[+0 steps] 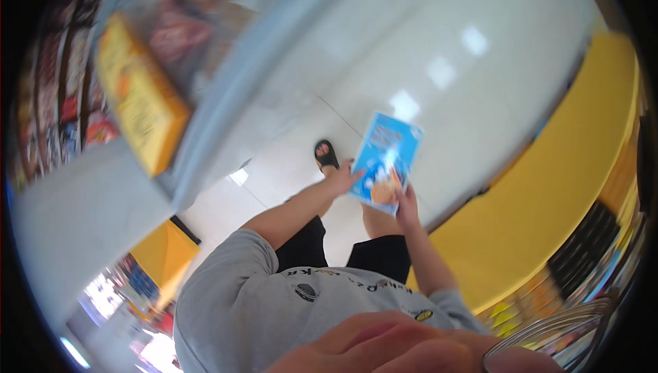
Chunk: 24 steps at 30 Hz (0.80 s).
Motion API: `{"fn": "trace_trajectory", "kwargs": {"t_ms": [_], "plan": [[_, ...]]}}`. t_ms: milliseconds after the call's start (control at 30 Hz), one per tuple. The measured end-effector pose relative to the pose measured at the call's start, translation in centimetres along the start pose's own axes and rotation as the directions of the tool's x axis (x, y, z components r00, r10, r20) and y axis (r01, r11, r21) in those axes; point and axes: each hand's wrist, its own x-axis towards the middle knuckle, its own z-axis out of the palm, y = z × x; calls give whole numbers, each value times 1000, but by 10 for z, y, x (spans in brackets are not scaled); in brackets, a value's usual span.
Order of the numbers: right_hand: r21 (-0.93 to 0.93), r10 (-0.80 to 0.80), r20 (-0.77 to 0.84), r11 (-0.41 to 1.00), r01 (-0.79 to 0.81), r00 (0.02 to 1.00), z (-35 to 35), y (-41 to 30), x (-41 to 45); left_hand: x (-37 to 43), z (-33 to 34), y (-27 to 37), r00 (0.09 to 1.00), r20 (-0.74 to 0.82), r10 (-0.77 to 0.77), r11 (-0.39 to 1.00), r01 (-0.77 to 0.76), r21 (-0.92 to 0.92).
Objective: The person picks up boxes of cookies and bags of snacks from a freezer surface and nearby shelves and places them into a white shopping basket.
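Note:
A flat, glossy blue package (386,160), printed with writing and a brown and white food picture, is held in front of me at about knee height. My left hand (343,178) grips its left edge, with the thumb lying on the printed face. Lower down, my right hand (407,206) pinches the bottom right edge. The package tilts slightly to the right, and its face is turned up towards me. My fingers behind it are hidden.
On the left a chest-like case with a grey rim (226,95) holds blurred packets; a yellow box (141,98) stands at its edge. Stocked shelves (67,90) rise beyond. A curved yellow panel (545,188) borders the right. Pale tile floor (288,131) lies under my sandal (325,154).

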Motion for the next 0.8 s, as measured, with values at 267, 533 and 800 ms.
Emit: {"fn": "trace_trajectory", "kwargs": {"t_ms": [267,533,800], "plan": [[-47,-320,215,940,337,923,191,-271,-127,-251,-223,188,883,-107,458,834,-468,-292],[-638,-18,536,646,419,844,396,-285,-106,-333,-303,195,652,-728,212,620,-666,-415],[-509,-419,634,406,759,650,519,-326,-61,-387,-426,156,740,-666,88,729,-504,-464]]}}
